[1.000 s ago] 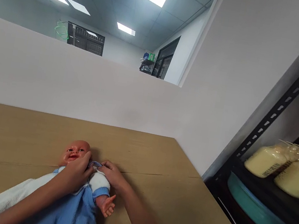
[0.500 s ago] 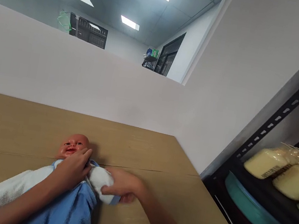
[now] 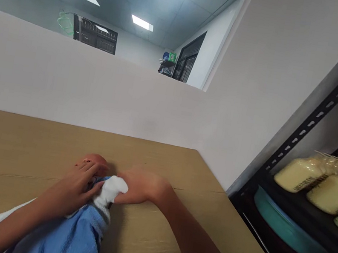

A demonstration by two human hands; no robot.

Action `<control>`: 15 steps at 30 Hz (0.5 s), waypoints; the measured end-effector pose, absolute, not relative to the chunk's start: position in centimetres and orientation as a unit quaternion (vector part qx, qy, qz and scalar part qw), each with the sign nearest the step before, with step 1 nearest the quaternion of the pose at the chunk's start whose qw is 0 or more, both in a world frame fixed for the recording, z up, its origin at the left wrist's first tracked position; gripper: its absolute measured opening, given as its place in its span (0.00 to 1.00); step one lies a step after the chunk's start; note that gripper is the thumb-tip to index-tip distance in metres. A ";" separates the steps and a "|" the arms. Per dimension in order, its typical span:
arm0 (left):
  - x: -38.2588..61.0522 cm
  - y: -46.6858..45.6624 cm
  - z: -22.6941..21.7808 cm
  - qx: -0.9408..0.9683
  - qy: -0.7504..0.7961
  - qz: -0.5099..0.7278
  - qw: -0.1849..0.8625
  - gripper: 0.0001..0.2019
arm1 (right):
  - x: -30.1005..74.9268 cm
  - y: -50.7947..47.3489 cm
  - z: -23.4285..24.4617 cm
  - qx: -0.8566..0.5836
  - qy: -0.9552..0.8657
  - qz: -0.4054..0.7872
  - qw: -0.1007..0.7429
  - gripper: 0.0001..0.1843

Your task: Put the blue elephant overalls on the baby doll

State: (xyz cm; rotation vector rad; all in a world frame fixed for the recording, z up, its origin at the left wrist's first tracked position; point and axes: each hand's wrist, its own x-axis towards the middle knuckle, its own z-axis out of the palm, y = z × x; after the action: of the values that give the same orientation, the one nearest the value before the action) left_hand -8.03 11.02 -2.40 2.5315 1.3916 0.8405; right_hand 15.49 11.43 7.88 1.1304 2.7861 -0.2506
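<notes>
Probably, the soft-clothed baby doll (image 3: 86, 220) at near left is light; its torso suits holding. Left hand (image 3: 79, 183) covers its neck, right hand (image 3: 137, 187) touches the white sleeve (image 3: 111, 189); grips unclear.

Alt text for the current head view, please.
A person's left hand rests on a baby doll by its neck; the right hand is at its white sleeve. The doll lies on a brown tabletop beside black shelving.

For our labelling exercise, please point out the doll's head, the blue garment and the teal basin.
Doll's head (image 3: 98, 159): head view, its top.
Blue garment (image 3: 73, 235): head view, visible middle.
Teal basin (image 3: 286, 230): head view, outer side.
</notes>
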 end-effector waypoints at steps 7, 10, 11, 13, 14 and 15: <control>-7.7 12.8 -0.2 0.832 0.492 0.237 0.098 0.12 | 13.5 10.1 8.6 0.337 0.941 -0.021 0.019 0.19; -7.6 13.2 0.0 0.828 0.504 0.235 0.076 0.09 | 13.8 9.8 8.5 0.347 0.938 -0.005 -0.003 0.19; -7.6 13.2 0.1 0.829 0.503 0.234 0.074 0.09 | 13.9 9.8 8.6 0.355 0.935 -0.001 0.001 0.19; -7.8 12.6 0.1 0.830 0.498 0.241 0.075 0.07 | 14.1 9.7 9.0 0.370 0.929 0.004 0.018 0.18; -7.9 12.0 0.1 0.832 0.485 0.257 0.079 0.08 | 14.2 9.7 9.3 0.375 0.926 0.002 0.029 0.18; -8.0 11.2 0.1 0.840 0.457 0.280 0.084 0.08 | 14.2 9.8 9.6 0.379 0.924 -0.003 0.039 0.18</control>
State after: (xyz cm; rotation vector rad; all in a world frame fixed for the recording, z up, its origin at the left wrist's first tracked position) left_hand -7.99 11.20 0.11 2.5074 1.3634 0.8354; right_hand 14.22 9.76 9.57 1.1632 2.8338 -0.0083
